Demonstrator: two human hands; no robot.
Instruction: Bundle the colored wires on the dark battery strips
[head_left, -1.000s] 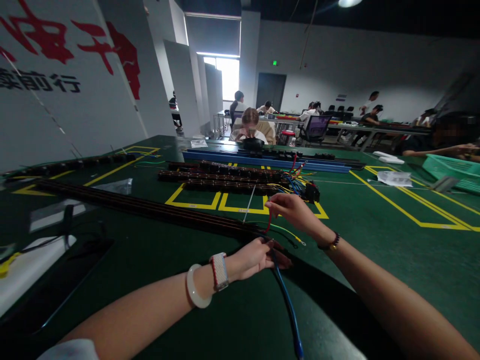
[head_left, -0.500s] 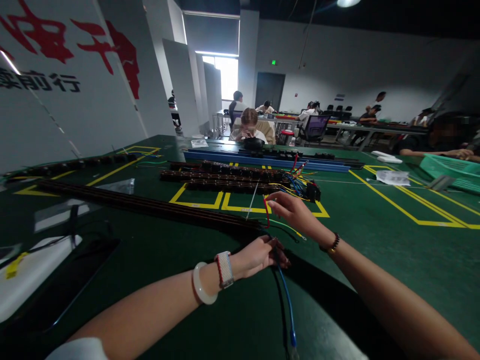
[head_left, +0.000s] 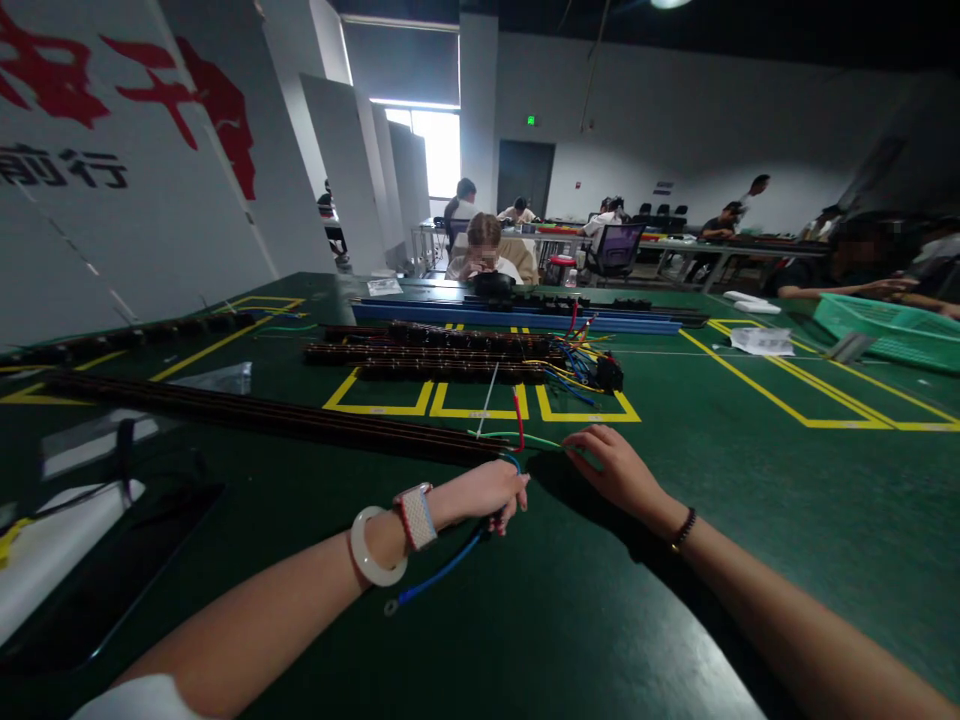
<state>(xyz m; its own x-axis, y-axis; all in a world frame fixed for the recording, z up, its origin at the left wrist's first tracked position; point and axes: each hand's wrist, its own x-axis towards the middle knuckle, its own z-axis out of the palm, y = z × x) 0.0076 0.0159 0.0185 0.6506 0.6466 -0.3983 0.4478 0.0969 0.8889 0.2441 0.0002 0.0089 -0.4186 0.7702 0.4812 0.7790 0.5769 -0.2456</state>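
Observation:
My left hand is closed on a blue wire, whose ring terminal points toward the near left. From the same end of a long dark strip come a red wire, standing up, and a green wire, stretched to the right. The fingertips of my right hand pinch that green wire near its far end, which the fingers partly hide. A thin white cable tie sticks up from the strip near the wires.
Behind lies a bundle of dark strips with coloured wires, then a blue rail. At right are a green basket and a plastic bag. A dark tablet-like slab is near left. A person sits opposite.
My right hand has moved from the red wire down to the green one. The blue wire in my left hand has swung from pointing toward me to the left.

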